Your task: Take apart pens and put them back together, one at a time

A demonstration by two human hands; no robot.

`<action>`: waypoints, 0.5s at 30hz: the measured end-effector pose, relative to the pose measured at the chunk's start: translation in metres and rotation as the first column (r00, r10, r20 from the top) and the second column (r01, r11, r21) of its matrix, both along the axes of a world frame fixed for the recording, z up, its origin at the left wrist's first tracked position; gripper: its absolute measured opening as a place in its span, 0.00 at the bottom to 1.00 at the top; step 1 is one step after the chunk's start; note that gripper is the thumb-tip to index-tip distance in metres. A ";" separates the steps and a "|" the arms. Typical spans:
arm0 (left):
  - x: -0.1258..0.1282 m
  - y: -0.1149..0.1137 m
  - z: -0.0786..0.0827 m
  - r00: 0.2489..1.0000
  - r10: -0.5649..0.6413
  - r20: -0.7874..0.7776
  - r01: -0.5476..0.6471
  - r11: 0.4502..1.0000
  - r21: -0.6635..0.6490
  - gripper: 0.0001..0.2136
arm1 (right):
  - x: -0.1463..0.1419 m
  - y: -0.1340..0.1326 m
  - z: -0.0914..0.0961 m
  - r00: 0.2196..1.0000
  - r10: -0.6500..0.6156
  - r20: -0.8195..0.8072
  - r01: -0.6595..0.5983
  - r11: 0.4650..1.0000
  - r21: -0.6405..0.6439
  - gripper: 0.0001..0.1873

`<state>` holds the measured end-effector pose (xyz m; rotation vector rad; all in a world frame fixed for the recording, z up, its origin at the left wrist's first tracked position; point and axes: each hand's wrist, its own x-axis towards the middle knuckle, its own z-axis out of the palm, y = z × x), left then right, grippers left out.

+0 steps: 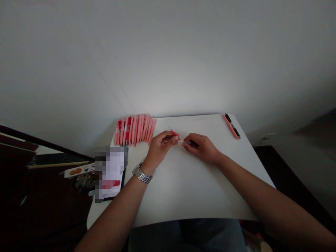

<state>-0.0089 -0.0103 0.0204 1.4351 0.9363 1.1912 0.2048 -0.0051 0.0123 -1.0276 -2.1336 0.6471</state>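
Note:
My left hand, a metal-banded watch on its wrist, is closed in a pinch. From its fingers a slim red piece with a narrow tip points up and left; it looks like a pen refill. Close by on the right, my right hand curls around a dark-ended pen part, mostly hidden by the fingers. A thin, pale clear rod spans the small gap between both hands. Whether it joins the dark part cannot be made out. Both hands are over the middle of the white table.
A row of pink and red pens lies at the table's back left. Below it is a tablet or phone with a blurred screen. One pink pen and one black pen lie at the back right. A wall stands behind.

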 end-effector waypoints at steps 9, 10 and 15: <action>-0.008 0.005 0.003 0.963 0.237 -0.129 -0.215 0.962 0.169 0.10 | 0.003 0.003 -0.001 0.996 -0.088 0.001 0.088 0.996 0.027 0.11; -0.010 0.006 0.002 0.944 0.281 -0.175 -0.245 0.948 0.202 0.10 | 0.003 0.003 -0.001 0.995 -0.101 0.003 0.101 0.994 0.031 0.11; -0.017 0.008 -0.002 0.852 0.398 -0.341 -0.278 0.895 0.349 0.08 | 0.003 0.003 -0.001 0.991 -0.131 0.005 0.131 0.991 0.030 0.12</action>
